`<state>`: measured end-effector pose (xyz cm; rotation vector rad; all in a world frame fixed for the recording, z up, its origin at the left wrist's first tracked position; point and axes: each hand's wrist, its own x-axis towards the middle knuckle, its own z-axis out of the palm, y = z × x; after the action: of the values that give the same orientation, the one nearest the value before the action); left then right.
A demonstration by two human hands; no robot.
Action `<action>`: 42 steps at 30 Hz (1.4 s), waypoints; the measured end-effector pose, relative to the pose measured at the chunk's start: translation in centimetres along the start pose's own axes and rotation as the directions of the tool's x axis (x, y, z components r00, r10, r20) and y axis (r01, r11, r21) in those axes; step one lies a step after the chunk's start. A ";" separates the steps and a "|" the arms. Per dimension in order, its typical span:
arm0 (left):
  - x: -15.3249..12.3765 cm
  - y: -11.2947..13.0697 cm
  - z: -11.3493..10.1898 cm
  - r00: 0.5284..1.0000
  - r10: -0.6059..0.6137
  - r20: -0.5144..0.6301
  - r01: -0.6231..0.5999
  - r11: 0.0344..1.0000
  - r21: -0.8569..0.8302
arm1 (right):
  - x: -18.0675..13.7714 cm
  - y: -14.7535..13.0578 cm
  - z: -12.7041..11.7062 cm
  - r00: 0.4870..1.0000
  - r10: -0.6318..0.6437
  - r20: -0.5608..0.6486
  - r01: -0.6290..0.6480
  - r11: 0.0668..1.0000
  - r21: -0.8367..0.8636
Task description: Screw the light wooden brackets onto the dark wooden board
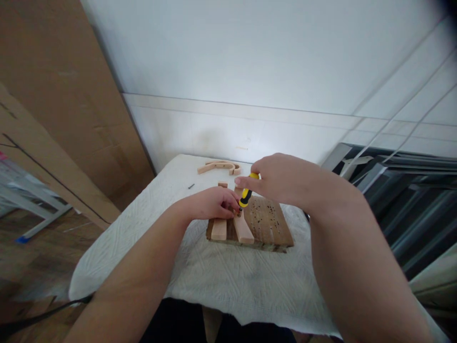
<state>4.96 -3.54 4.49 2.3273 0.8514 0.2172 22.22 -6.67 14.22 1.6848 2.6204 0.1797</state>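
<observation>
My right hand (282,180) is closed around the yellow-and-black handle of a screwdriver (246,193), held upright with its tip down on a light wooden slat (243,229). My left hand (214,203) pinches at the spot where the tip meets the slat; what the fingers hold is too small to make out. A second light slat (219,227) lies alongside. Both slats rest on a dark brown wooden board (267,221) dotted with small holes.
The board lies on a small table under a white textured cloth (221,276). A curved wooden piece (219,166) and a small dark screw (191,186) lie further back. Cardboard sheets (64,105) lean at left; metal frames (410,190) stand at right.
</observation>
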 end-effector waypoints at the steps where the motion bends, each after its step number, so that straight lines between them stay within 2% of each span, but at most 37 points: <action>1: 0.0 0.0 0.0 1.000 0.008 0.001 -0.008 1.000 0.004 | -0.1 0.2 -0.1 0.999 -0.039 0.005 0.039 0.999 0.034; 3: 0.0 -0.1 0.0 0.999 0.034 0.003 -0.034 0.999 0.009 | -0.4 0.5 -0.3 0.992 -0.128 0.019 0.126 0.987 0.099; 5: 0.0 -0.2 0.0 0.999 0.052 0.000 -0.052 0.999 0.003 | -0.5 0.7 -0.5 0.986 -0.163 0.045 0.157 0.981 0.112; 7: 0.1 -0.3 0.0 0.999 0.046 -0.012 -0.046 0.999 -0.015 | -0.5 0.7 -0.5 0.994 -0.093 0.052 0.090 0.994 0.054; 10: 0.1 -0.3 0.1 1.000 0.023 -0.015 -0.024 0.999 -0.039 | -0.3 0.4 -0.3 0.997 0.075 -0.004 -0.075 0.997 -0.035; 12: 0.1 -0.4 0.1 1.000 0.018 -0.012 -0.018 0.999 -0.038 | -0.3 0.4 -0.1 0.992 0.120 -0.033 -0.122 0.992 -0.042; 14: 0.0 -0.4 0.1 1.000 0.014 -0.017 -0.015 0.999 -0.034 | -0.3 0.5 -0.1 0.994 0.102 -0.029 -0.102 0.994 -0.026; 18: 0.0 -0.2 0.0 1.000 -0.008 -0.001 0.008 1.000 -0.016 | -0.8 1.0 -0.5 0.995 -0.097 0.015 0.096 0.993 0.071; 20: 0.0 -0.1 0.0 1.000 -0.017 0.009 0.017 1.000 -0.004 | -1.1 1.1 -0.7 0.987 -0.152 0.050 0.146 0.985 0.096; 23: 0.1 0.0 -0.1 1.000 0.006 -0.006 -0.006 1.000 -0.028 | -1.2 0.8 -0.8 0.995 -0.080 0.062 0.078 0.996 0.030; 25: 0.1 0.1 -0.1 1.000 0.014 -0.011 -0.014 0.999 -0.033 | -1.0 0.5 -0.5 1.000 0.002 0.017 -0.001 1.000 -0.024; 28: 0.1 0.1 -0.2 1.000 0.008 -0.006 -0.008 1.000 -0.008 | -0.4 0.1 -0.2 0.999 0.040 -0.013 -0.041 0.998 -0.046; 35: 0.0 0.3 -0.2 1.000 0.008 -0.003 -0.008 1.000 -0.008 | -0.7 0.7 -0.5 0.989 -0.097 0.114 0.092 0.995 0.046; 38: -0.1 0.4 -0.2 1.000 0.004 -0.014 -0.004 1.000 -0.020 | -1.2 0.5 -0.7 0.982 -0.110 0.151 0.104 0.994 0.045; 42: 0.0 0.3 -0.1 1.000 -0.014 -0.019 0.013 0.999 -0.045 | -1.0 -0.1 -0.3 1.000 0.005 0.011 -0.005 0.999 -0.039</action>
<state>5.06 -3.65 4.80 2.2806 0.8622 0.2506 22.55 -7.58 14.49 1.6757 2.5874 0.2193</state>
